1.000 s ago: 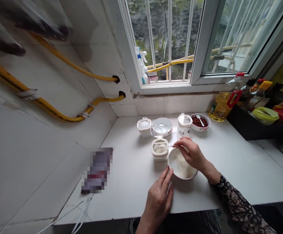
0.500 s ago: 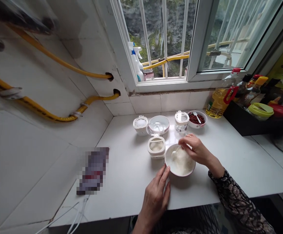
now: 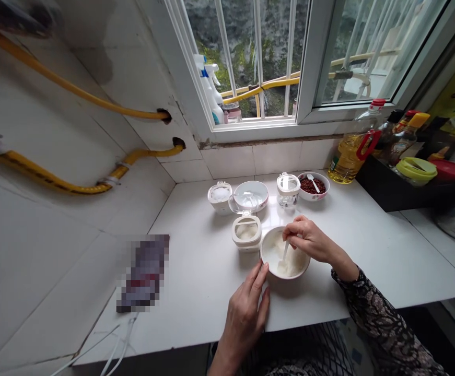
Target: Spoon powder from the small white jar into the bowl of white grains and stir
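Note:
My right hand (image 3: 307, 239) pinches the handle of a small white spoon (image 3: 284, 254), its tip down in pale powder or grains (image 3: 294, 262). These lie in a white bowl (image 3: 286, 277) at the counter's front middle. Against the bowl's left rim rest the fingertips of my left hand (image 3: 246, 308), its fingers stretched out and holding nothing. Just left of the bowl stands a lidded jar (image 3: 246, 235) with its lid up and similar pale contents inside.
Behind are a jar of white contents (image 3: 220, 197), a white bowl (image 3: 256, 189), a clear jar (image 3: 288, 190) and a bowl of dark red bits (image 3: 314, 186) with a spoon. An oil bottle (image 3: 347, 151) stands right, beside a black rack (image 3: 384, 183). A blurred object (image 3: 144, 274) lies left.
In the bowl, the spoon has swung from pointing left to pointing down toward the near side. My left hand stays at the rim. The whole view has shifted slightly.

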{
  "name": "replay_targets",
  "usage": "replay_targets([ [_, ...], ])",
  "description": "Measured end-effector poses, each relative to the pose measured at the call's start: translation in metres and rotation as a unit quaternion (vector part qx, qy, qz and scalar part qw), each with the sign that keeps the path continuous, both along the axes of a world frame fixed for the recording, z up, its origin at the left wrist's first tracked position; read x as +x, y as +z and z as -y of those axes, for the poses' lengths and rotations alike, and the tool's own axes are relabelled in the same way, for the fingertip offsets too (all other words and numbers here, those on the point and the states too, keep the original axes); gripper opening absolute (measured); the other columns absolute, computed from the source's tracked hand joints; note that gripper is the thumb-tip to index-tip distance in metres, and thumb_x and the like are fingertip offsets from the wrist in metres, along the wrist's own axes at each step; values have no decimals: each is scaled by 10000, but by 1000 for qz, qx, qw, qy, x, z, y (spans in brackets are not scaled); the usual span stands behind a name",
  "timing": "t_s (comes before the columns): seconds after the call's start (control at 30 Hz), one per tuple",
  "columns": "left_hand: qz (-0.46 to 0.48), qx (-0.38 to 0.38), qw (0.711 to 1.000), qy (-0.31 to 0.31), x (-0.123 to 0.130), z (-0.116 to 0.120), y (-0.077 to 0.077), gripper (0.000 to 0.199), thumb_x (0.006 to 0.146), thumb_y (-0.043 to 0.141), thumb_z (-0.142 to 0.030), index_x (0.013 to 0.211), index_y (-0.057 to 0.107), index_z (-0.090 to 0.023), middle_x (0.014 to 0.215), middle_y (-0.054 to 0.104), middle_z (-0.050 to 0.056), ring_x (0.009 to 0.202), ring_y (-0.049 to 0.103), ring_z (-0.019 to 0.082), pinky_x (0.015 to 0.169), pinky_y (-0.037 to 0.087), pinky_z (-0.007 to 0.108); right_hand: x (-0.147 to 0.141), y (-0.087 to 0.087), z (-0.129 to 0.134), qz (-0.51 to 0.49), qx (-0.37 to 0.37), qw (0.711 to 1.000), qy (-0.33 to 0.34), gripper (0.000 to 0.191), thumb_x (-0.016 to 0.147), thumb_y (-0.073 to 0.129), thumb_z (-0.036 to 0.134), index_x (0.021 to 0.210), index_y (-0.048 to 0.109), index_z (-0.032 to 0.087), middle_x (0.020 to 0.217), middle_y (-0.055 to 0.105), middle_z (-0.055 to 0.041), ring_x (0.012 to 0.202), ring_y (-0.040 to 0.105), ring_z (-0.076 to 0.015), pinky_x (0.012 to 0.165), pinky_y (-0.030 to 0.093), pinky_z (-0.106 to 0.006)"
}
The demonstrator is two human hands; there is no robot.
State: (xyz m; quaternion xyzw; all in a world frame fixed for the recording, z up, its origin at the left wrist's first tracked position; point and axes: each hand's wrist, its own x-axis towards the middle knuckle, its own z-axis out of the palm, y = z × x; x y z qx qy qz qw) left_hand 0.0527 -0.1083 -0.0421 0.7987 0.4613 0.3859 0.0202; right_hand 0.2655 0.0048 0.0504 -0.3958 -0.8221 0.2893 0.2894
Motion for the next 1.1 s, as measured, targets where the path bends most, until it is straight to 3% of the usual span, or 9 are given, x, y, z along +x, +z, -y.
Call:
replay_targets([
  [0.1, 1, -4, 1000, 0, 0, 0, 0, 509, 1003, 451, -119, 1506, 395, -175, 1367, 629, 152, 1269, 624, 228, 1004, 559, 312, -2, 1, 1, -8, -20, 1000, 17, 244, 784, 482, 66, 711, 661, 213, 577, 634, 14, 712, 547, -176, 801, 437, -316],
  [0.2, 3, -4, 1000, 0, 1, 0, 0, 507, 1005, 450, -122, 1505, 397, -179, 1369, 629, 152, 1268, 625, 228, 1003, 560, 312, -1, 0, -2, -67, -89, 994, -20, 183, 750, 496, 125, 670, 640, 204, 531, 598, 19, 617, 523, -159, 701, 432, -298],
  [0.37, 5, -7, 1000, -1, 1, 0, 0, 506, 1006, 445, -123, 1506, 397, -183, 1370, 628, 150, 1260, 631, 227, 991, 567, 310, 5, -3, -14, -216, -235, 944, -82, 123, 660, 551, 233, 639, 660, 180, 489, 560, 23, 494, 494, -133, 533, 379, -271],
  [0.73, 2, -6, 1000, -6, 1, 0, 1, 537, 1000, 433, -103, 1526, 367, -189, 1398, 609, 148, 1284, 612, 221, 996, 565, 316, 5, -2, -24, -327, -274, 891, -156, 93, 566, 629, 246, 588, 681, 172, 429, 591, 5, 447, 486, -123, 526, 382, -280],
  [0.83, 2, -3, 1000, -6, 2, -1, 0, 538, 997, 431, -103, 1525, 370, -185, 1397, 610, 148, 1269, 624, 222, 986, 570, 309, -2, 1, -25, -355, -247, 888, -158, 99, 594, 657, 263, 627, 683, 174, 473, 626, 0, 477, 514, -129, 548, 420, -288],
  [0.93, 1, 2, 1000, -4, 2, -1, -1, 537, 992, 430, -100, 1521, 377, -177, 1391, 616, 149, 1257, 634, 227, 988, 571, 311, -14, 2, -21, -361, -175, 904, -150, 135, 702, 679, 311, 739, 686, 181, 577, 686, -15, 550, 588, -154, 604, 479, -308],
  [1.1, 1, 9, 1000, -1, 1, -2, -1, 555, 991, 430, -103, 1534, 353, -186, 1387, 621, 150, 1234, 650, 228, 984, 575, 317, -34, -3, -10, -237, 73, 964, -99, 92, 915, 585, 264, 900, 658, 211, 782, 754, -52, 729, 676, -198, 797, 519, -386],
])
